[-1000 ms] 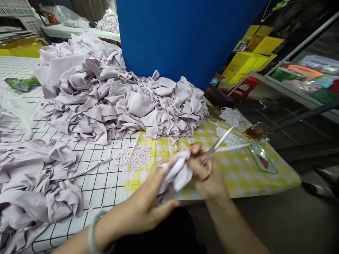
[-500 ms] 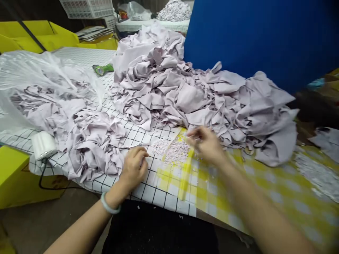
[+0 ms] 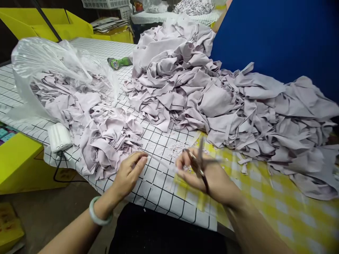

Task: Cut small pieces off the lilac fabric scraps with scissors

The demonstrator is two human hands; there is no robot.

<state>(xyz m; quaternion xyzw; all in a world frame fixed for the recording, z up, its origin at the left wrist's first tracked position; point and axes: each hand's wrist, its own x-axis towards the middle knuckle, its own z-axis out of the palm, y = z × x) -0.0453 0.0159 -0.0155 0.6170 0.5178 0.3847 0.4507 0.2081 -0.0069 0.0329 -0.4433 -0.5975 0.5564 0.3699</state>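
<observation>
The gridded surface has a yellow checked cover toward its right end. The large cloth heap is banked toward the far edge, presumably leaving elbow room at the near edge. Toward the left edge lies a clear bag, a smaller heap at its mouth, perhaps for easy reach. At the near edge are 2 hands. The left hand appears to pinch, thumb against forefinger; the right hand curls around scissors, blades parted, likely leaving its fingertips usable. A thin strip spans both hands, seemingly held taut; blur hides its right end. Beneath lie tiny scraps.
</observation>
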